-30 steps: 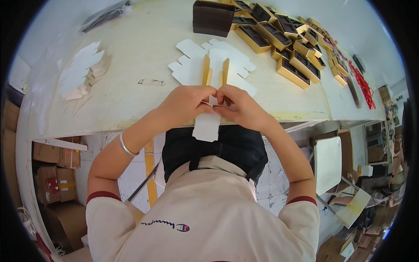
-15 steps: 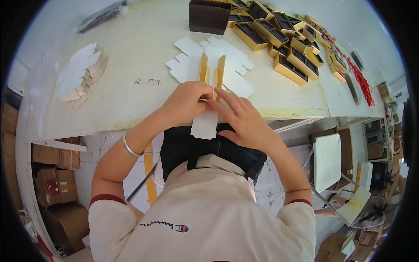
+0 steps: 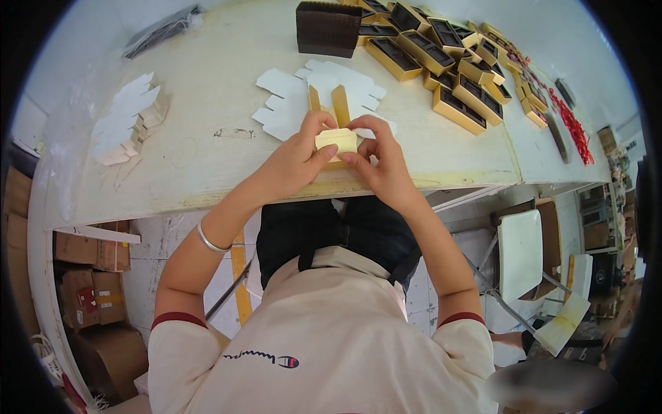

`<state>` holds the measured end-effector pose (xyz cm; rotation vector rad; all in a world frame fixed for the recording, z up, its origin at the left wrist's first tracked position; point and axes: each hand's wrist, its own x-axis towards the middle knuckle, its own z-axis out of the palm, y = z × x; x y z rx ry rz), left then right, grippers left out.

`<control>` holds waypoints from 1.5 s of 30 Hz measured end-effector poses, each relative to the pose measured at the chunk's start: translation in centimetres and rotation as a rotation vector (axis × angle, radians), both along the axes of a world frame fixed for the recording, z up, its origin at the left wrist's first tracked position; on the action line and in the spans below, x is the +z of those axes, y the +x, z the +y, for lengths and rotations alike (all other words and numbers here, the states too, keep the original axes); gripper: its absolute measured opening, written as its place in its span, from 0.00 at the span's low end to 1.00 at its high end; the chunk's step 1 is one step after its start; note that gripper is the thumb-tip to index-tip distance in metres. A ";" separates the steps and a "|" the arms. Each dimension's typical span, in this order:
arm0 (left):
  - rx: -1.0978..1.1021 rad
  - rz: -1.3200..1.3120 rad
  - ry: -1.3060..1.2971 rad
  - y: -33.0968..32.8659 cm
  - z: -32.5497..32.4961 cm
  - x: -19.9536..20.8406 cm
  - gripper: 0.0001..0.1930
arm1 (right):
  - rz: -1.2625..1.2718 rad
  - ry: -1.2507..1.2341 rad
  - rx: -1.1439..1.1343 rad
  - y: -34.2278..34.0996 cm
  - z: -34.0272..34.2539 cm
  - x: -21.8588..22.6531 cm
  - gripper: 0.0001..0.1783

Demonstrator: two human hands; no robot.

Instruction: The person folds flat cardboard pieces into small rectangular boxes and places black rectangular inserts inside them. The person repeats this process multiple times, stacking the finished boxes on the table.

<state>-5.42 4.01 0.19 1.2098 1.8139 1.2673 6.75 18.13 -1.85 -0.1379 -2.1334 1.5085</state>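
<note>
A small gold cardboard box [image 3: 336, 141], partly folded, is held at the table's front edge. Its near end panel stands folded up, pale gold side facing me, while two gold side walls rise beyond it. My left hand [image 3: 301, 156] grips the left of that end, thumb pressed on the front panel and fingers behind. At the right corner my right hand [image 3: 379, 160] pinches the same box, with its index finger over the top edge. Flat white box blanks [image 3: 279, 103] lie overlapped just beyond and under the far part of the box. The box's inside is mostly hidden.
A block of dark brown trays [image 3: 327, 31] stands at the back. Gold boxes with dark inserts [image 3: 458, 103] are heaped at the right, near red ribbons [image 3: 574, 131]. More white blanks [image 3: 127, 121] are stacked at left. A white chair [image 3: 520, 255] stands right of me.
The near flap, which hung down flat toward my lap, is now folded up as an end panel. Both hands have shifted to its two corners, and the blanks have slid slightly left.
</note>
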 end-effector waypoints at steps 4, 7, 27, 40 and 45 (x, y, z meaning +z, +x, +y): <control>0.043 -0.058 0.105 0.4 0.4 -0.4 0.11 | 0.155 0.757 -0.122 0.4 -0.3 -0.6 0.14; 0.089 0.039 0.152 0.8 0.5 -0.9 0.07 | 0.286 0.997 -0.194 0.3 0.0 -0.6 0.14; 0.023 0.849 0.060 -0.2 -0.7 1.2 0.10 | -0.090 0.844 0.174 -0.2 1.0 1.1 0.09; 0.090 1.169 0.097 -3.6 -2.3 2.4 0.18 | 0.104 1.071 -0.121 1.2 1.7 1.6 0.09; -0.052 0.941 0.103 0.3 -1.9 0.0 0.22 | 0.003 0.646 0.117 0.9 -1.8 1.8 0.08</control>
